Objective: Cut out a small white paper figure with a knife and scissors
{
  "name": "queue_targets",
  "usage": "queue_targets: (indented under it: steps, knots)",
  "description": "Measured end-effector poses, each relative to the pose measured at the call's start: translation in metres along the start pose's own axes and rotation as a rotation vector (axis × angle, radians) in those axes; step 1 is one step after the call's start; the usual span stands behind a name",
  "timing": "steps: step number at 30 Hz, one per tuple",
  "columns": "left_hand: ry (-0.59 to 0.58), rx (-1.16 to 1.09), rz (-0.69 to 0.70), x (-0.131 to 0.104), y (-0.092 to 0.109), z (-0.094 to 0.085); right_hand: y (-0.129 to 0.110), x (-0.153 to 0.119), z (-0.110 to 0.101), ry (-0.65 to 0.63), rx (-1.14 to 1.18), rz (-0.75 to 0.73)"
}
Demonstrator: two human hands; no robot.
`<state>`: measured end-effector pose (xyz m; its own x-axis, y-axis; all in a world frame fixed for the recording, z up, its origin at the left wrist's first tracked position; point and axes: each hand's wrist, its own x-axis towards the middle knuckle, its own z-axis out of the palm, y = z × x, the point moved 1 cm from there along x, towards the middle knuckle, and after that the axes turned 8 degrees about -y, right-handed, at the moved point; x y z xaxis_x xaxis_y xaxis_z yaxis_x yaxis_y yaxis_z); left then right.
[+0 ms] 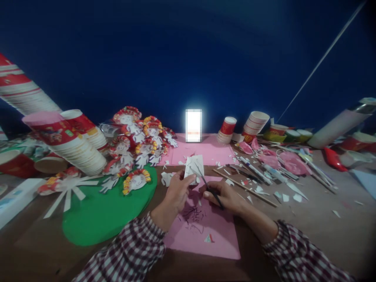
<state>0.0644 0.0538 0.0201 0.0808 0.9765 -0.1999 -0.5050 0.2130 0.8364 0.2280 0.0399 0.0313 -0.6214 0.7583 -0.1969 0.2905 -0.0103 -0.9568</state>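
Note:
My left hand [175, 194] pinches a small white piece of paper [191, 163] that has faint dark lines on it. In my right hand [225, 194] is a pair of scissors [216, 198] with dark handles. Its blades point up and left across the paper; whether they are cutting into it I cannot tell. Both hands are above a pink sheet [219, 239], on which lie thin dark scraps and a small coloured paper triangle [209, 238].
Cut-out paper figures [142, 154] stand left beside a green sheet [111, 219]. Stacked paper cups [73, 145] lean further left. Pens [255, 172], a wooden stick [246, 188] and paper scraps lie right. At the back, a bright blurred-out screen [194, 123] stands on pink sheets [211, 152].

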Motion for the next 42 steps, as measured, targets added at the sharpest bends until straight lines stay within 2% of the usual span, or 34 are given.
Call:
queue_targets:
  steps: [28,42]
  knots:
    - [0.001,-0.014,-0.01,-0.0006,0.0037,0.0019,0.0012,-0.0004,0.0018,0.005,0.051,0.032]
    - [-0.007,0.048,-0.039,-0.001,0.0034,0.0023,0.0028,0.001,0.0026,-0.006,0.058,-0.01]
